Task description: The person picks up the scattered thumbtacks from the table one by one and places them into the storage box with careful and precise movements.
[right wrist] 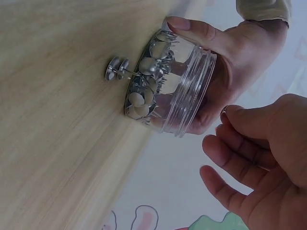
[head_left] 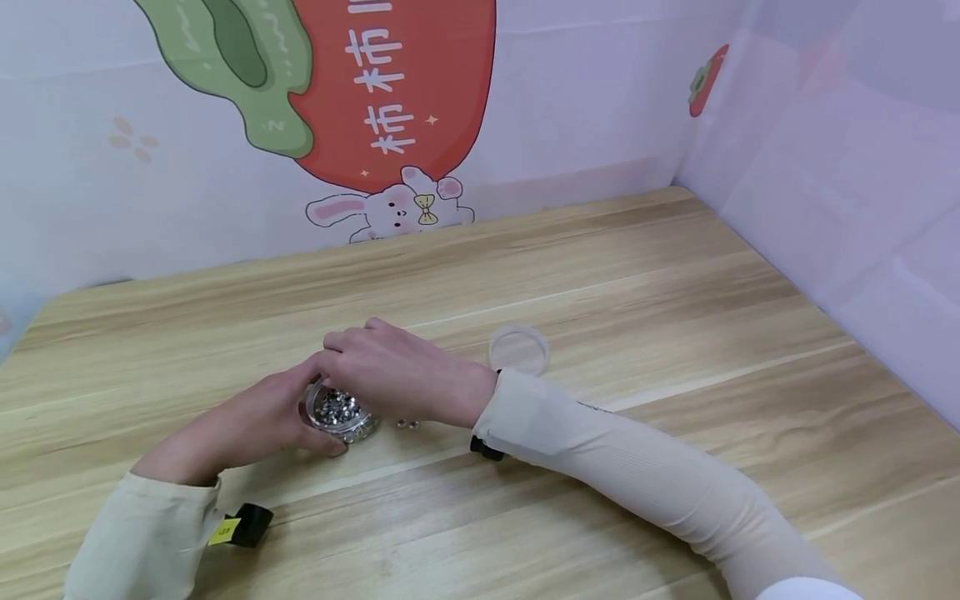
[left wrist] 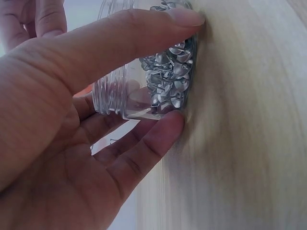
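Note:
My left hand [head_left: 273, 417] holds a clear round plastic jar [right wrist: 184, 91] at its side, thumb and fingers spread around it. The jar stands open-topped on the table, with many silver thumbtacks [left wrist: 165, 79] heaped in its bottom. Over the jar's mouth is my right hand [head_left: 408, 371]. In the right wrist view its thumb and index finger pinch a tiny metallic piece [right wrist: 224, 109], apparently a thumbtack, mostly hidden by the fingertips. Two loose thumbtacks [right wrist: 112, 68] lie on the table beside the jar, apart from both hands.
A clear round lid [head_left: 519, 350] lies on the wooden table [head_left: 637, 333] behind the right wrist. Printed cloth with a red persimmon and a rabbit [head_left: 401, 208] hangs along the back edge. A pale curtain [head_left: 847, 167] borders the right side.

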Action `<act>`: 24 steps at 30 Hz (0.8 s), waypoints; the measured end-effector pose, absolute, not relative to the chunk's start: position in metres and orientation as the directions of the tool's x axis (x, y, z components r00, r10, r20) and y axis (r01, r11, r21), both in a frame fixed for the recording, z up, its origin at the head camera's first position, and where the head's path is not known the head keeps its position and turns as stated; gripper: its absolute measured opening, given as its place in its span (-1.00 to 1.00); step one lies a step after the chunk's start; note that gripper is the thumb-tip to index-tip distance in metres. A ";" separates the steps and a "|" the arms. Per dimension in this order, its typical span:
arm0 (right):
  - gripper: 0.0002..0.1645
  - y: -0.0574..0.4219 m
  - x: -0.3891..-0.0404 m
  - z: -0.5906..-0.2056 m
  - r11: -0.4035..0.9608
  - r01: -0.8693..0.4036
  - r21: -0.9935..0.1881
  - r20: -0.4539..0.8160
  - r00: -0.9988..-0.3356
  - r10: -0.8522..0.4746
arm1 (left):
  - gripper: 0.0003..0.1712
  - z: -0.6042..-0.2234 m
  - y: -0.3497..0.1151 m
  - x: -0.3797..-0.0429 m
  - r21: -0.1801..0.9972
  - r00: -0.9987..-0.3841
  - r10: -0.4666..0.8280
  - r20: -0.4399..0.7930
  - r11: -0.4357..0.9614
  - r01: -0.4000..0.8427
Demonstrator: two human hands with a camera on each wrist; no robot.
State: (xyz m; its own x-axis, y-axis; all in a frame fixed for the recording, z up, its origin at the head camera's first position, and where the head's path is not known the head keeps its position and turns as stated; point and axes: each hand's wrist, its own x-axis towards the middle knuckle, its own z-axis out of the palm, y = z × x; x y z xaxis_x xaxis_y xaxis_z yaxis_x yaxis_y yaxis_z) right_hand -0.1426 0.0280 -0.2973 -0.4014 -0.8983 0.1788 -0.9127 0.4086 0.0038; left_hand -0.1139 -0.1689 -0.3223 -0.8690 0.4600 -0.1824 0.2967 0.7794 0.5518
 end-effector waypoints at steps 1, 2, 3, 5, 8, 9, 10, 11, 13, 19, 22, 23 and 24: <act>-0.69 0.028 -0.143 -0.297 0.410 -0.912 0.006 0.179 -0.402 -0.898 | -0.03 -0.323 -0.169 -0.114 0.553 -0.869 0.461 -0.182 0.779 0.297; -0.69 0.028 -0.143 -0.298 0.412 -0.911 0.009 0.179 -0.404 -0.897 | -0.04 -0.323 -0.169 -0.114 0.554 -0.869 0.460 -0.183 0.778 0.296; -0.69 0.028 -0.143 -0.298 0.413 -0.911 0.010 0.179 -0.404 -0.897 | -0.04 -0.322 -0.169 -0.114 0.556 -0.869 0.459 -0.183 0.778 0.293; -0.68 0.028 -0.142 -0.297 0.419 -0.908 0.017 0.174 -0.410 -0.895 | -0.04 -0.322 -0.168 -0.114 0.558 -0.870 0.458 -0.181 0.777 0.293; -0.63 0.029 -0.142 -0.297 0.440 -0.898 0.028 0.160 -0.430 -0.888 | -0.05 -0.321 -0.168 -0.114 0.565 -0.869 0.458 -0.185 0.773 0.287; -0.59 0.029 -0.142 -0.296 0.444 -0.895 0.030 0.157 -0.435 -0.887 | -0.05 -0.321 -0.167 -0.114 0.566 -0.869 0.459 -0.188 0.773 0.286; -0.53 0.030 -0.142 -0.296 0.450 -0.893 0.035 0.152 -0.440 -0.885 | -0.05 -0.321 -0.167 -0.114 0.567 -0.868 0.460 -0.187 0.772 0.288; -0.45 0.030 -0.142 -0.295 0.456 -0.889 0.038 0.146 -0.446 -0.883 | -0.04 -0.321 -0.167 -0.114 0.569 -0.867 0.462 -0.188 0.770 0.287; -0.28 0.031 -0.142 -0.295 0.465 -0.884 0.049 0.131 -0.456 -0.880 | -0.02 -0.322 -0.167 -0.115 0.567 -0.866 0.464 -0.188 0.771 0.291; 0.00 0.032 -0.141 -0.295 0.476 -0.877 0.063 0.094 -0.470 -0.878 | -0.02 -0.323 -0.166 -0.115 0.561 -0.870 0.459 -0.179 0.774 0.294; 0.02 0.031 -0.141 -0.295 0.468 -0.882 0.058 0.088 -0.462 -0.882 | 0.00 -0.322 -0.166 -0.114 0.552 -0.874 0.452 -0.179 0.781 0.290; 0.02 0.031 -0.140 -0.296 0.465 -0.883 0.060 0.087 -0.460 -0.884 | 0.01 -0.322 -0.166 -0.115 0.554 -0.873 0.452 -0.182 0.781 0.288; 0.02 0.031 -0.140 -0.296 0.463 -0.884 0.061 0.086 -0.458 -0.885 | 0.02 -0.322 -0.167 -0.114 0.552 -0.874 0.451 -0.182 0.782 0.289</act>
